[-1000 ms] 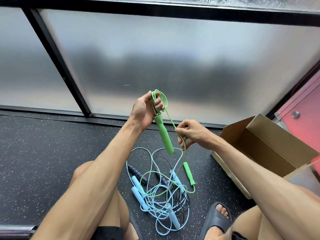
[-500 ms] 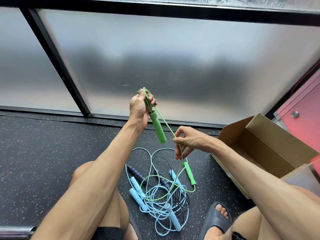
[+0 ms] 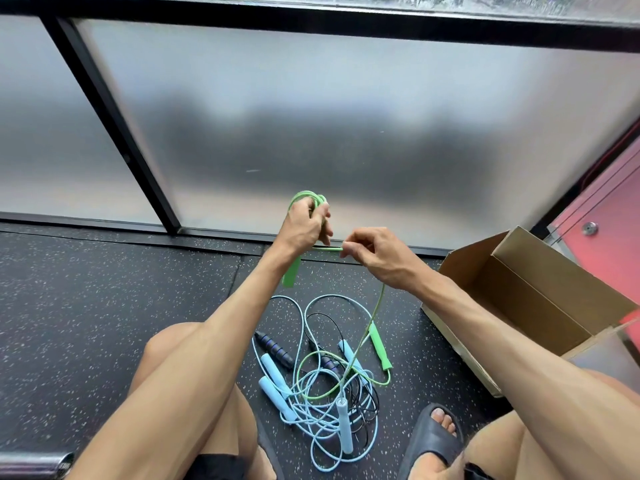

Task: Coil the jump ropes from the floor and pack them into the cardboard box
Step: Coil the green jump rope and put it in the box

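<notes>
Two hands, close together above the floor (image 3: 104, 323): left hand (image 3: 304, 226) grips coils of the green jump rope (image 3: 378, 306), its handle (image 3: 290, 275) hanging near vertical, end down, right hand (image 3: 377, 258) pinches the cord; the trailing length threads the blue-and-black tangle (image 3: 311, 403), which a pull would likely snag.

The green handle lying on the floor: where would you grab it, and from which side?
Pinch the green handle across its middle, coming from above on the side facing the cardboard box. It lies flat at the edge of the tangle with bare floor there; the green cord and a blue handle crowd its other side.
</notes>
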Motion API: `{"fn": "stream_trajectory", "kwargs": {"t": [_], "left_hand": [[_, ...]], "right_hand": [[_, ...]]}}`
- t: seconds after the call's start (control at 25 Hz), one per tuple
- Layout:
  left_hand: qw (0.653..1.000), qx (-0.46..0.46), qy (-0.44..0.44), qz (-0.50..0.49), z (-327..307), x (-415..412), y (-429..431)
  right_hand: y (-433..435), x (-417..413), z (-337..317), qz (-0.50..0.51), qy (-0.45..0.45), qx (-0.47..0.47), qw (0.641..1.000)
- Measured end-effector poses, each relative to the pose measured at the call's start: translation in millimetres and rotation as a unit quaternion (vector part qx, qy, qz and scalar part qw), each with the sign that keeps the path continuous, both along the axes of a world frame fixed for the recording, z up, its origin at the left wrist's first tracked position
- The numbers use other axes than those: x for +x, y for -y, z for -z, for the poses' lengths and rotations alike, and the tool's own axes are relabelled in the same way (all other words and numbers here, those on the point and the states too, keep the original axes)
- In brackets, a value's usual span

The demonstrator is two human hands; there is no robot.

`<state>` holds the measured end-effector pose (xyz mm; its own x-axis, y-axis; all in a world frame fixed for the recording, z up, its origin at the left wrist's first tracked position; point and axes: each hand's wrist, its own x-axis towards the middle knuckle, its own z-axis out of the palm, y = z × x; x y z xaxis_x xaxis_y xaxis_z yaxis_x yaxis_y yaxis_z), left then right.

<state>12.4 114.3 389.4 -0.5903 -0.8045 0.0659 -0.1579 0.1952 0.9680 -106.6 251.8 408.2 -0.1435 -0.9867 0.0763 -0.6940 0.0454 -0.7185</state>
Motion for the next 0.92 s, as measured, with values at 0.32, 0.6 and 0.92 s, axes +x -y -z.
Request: {"fn": "stream_trajectory", "kwargs": {"t": [0.32,0.6,0.92], "left_hand": [[0.967,0.081,0.105,0.220,-9,2,-21],[0.903,0.293,-0.019,0.314,-10,4,-19],[0.819,0.429,-0.253,0.284,-18,7,-7]], "right_hand": [[1,-23,-7,0.071,-0.014,-0.140,0.987],[5,-32,3,0.118,0.031,-0.095,0.988],[1,-27,15,0.095,0.273,0.088,0.953]]}}
